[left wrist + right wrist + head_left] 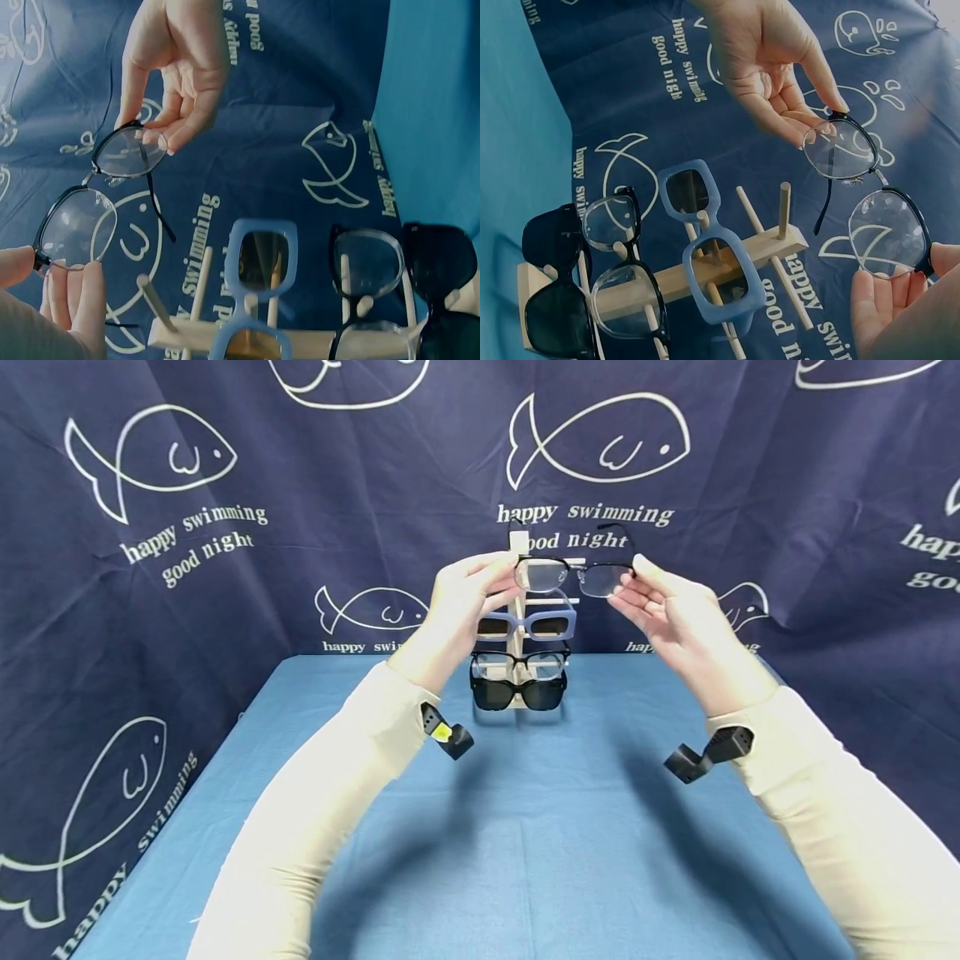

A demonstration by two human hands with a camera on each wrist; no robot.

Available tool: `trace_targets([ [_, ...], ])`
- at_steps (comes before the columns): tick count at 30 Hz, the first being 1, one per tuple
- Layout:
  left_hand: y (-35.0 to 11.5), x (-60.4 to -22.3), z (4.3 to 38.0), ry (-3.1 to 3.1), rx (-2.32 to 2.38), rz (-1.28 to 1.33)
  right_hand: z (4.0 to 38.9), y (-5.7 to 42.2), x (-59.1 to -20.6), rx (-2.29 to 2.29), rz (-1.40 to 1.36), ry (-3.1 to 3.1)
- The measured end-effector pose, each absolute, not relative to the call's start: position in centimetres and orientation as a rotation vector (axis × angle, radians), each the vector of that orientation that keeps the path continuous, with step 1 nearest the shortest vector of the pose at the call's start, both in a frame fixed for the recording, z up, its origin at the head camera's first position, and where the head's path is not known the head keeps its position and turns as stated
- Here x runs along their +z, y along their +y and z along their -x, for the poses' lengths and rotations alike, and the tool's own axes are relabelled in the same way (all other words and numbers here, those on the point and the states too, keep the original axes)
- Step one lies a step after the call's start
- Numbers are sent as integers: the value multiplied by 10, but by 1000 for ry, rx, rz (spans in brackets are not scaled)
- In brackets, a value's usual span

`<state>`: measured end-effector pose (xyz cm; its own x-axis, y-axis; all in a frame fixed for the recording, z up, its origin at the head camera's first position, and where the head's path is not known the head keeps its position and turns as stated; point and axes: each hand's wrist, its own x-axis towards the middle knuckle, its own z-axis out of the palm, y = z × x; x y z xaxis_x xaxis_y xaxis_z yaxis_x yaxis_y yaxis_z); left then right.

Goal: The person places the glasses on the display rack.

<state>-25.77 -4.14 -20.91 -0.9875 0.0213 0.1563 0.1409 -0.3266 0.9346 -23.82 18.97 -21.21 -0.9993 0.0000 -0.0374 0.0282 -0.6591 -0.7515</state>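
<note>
A pair of half-rim eyeglasses (577, 577) with dark upper rims and clear lenses is held up between both hands. My left hand (474, 597) pinches one end of the frame between thumb and fingers. At the other end, my right hand (671, 610) pinches the hinge corner the same way. The temples point away, toward the backdrop. Just behind is a wooden display rack (780, 238). It carries blue-framed sunglasses (527, 625), clear black-framed glasses (519, 665) below them, and black sunglasses (519, 694) lowest. In both wrist views, the held glasses are apart from the rack's pegs.
The rack stands on a table with a blue cloth (525, 843), near its far edge. Bare pegs (795, 292) show above the blue sunglasses. A dark blue curtain (360, 485) with white fish drawings hangs behind and at the sides.
</note>
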Motion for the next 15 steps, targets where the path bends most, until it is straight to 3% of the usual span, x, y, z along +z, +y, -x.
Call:
trace_targets([
  [15, -63, -215, 278, -1745, -2467, 181, 254, 161, -207, -2790, -110, 1440],
])
